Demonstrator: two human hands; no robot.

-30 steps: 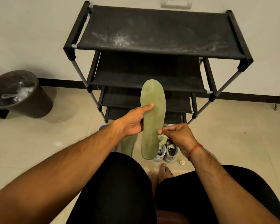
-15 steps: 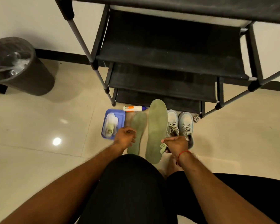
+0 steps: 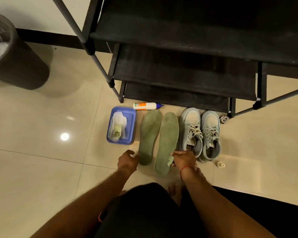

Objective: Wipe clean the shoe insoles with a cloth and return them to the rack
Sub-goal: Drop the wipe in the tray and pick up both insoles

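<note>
Head view. A second ago both grips held one green insole upright in front of the rack (image 3: 179, 66). Half a second ago it was coming down with only the right grip on it. That insole, the right insole (image 3: 167, 143), now lies flat on the floor (image 3: 41, 169), just beside the left insole (image 3: 149, 136), both toes pointing at the rack.

The right grip (image 3: 183, 159) sits at the heel-side edge of the right insole and is clenched on a small greenish cloth (image 3: 170, 161). I cannot tell whether it also pinches the insole. The left grip (image 3: 127, 160) has let go. It hovers at the heel of the left insole with fingers loosely curled, grasping nothing.

My judgement: wiping of the right insole has ended or paused, and the left grip is placed to take up the second insole. Neither insole is on the rack, so the return step is outstanding.

Surroundings:
- A pair of pale shoes (image 3: 199, 131) stands touching the right insole's outer side, crowding the right grip.
- A blue tray (image 3: 130, 124) holding white tissue (image 3: 118, 125) lies left of the insoles.
- A glue bottle (image 3: 144, 106) lies at their toes, between them and the lowest shelf.
- A small white cap (image 3: 220, 164) lies by the shoe heels.
- A dark bin (image 3: 19, 66) stands well apart to the left.

The rack shelves look bare. The bottle and shoes could be knocked during a low placement.
</note>
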